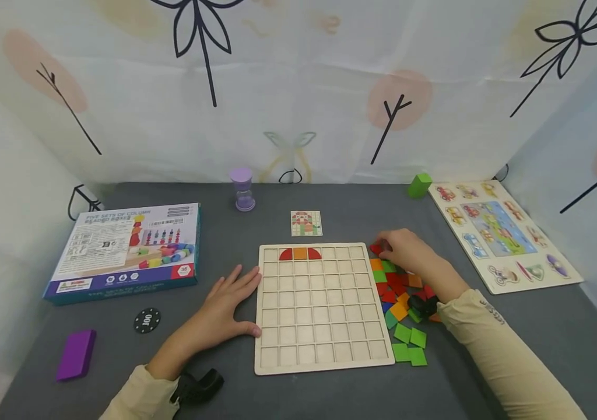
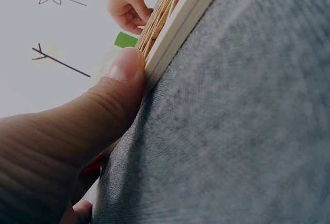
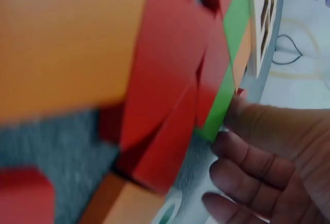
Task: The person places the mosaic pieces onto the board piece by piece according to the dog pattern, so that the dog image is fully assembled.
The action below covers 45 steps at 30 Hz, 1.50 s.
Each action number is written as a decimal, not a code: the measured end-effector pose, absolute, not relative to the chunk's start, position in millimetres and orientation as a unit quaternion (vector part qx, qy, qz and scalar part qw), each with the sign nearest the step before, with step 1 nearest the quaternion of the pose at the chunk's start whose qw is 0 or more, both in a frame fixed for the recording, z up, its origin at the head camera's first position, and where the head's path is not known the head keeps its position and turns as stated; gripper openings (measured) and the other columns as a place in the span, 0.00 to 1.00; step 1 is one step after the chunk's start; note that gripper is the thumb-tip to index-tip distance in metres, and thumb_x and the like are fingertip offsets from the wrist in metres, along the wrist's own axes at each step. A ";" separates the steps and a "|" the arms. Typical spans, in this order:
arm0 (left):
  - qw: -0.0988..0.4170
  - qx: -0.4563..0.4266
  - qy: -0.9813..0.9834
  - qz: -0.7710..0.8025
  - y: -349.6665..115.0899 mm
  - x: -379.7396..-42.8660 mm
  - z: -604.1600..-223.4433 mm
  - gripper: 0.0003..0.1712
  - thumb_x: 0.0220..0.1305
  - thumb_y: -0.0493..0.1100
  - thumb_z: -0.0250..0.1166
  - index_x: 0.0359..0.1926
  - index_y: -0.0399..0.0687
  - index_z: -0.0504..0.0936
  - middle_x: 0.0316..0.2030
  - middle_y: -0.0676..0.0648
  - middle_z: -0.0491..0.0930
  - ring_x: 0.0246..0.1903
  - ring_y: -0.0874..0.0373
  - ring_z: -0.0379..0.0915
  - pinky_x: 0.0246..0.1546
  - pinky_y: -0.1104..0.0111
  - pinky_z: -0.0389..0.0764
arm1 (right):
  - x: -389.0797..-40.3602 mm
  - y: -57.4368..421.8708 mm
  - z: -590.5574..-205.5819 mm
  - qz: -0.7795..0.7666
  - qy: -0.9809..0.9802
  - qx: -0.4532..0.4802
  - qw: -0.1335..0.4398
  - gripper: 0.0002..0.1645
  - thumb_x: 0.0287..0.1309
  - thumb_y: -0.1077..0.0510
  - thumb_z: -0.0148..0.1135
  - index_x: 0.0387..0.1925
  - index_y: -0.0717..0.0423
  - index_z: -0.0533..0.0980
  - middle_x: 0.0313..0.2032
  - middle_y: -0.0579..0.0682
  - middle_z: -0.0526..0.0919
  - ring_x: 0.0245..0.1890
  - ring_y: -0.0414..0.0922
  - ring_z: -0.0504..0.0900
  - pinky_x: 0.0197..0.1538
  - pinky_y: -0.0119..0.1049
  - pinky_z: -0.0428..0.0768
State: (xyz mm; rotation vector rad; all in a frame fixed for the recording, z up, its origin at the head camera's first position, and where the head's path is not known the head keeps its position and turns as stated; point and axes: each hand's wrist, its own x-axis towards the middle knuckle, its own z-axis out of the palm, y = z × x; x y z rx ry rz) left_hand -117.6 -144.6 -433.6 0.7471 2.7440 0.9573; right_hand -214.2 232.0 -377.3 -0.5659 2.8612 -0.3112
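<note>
A wooden grid board lies flat on the table. In its top row sit two red rounded tiles with an orange square tile between them. My left hand is spread along the board's left side, thumb and fingertips at the edge; in the left wrist view the thumb presses the board's side. Past the board's top right corner, my right hand pinches a red tile, mostly hidden by the fingers in the right wrist view. Below that hand lies a pile of coloured tiles.
A small pattern card lies behind the board. On the left are a boxed toy, a black round chip and a purple block. A purple sand timer, green block and picture puzzle board stand or lie farther back.
</note>
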 end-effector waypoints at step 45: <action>0.084 0.245 0.914 0.312 -144.6 -116.3 -428.6 0.58 0.36 0.65 0.67 0.67 0.49 0.54 0.68 0.52 0.48 0.67 0.46 0.32 0.61 0.44 0.37 | -192.7 58.9 -371.2 -0.025 0.922 -0.387 -0.010 0.09 0.48 0.51 0.64 0.34 0.46 0.77 0.29 0.40 0.76 0.26 0.36 0.73 0.27 0.31 0.73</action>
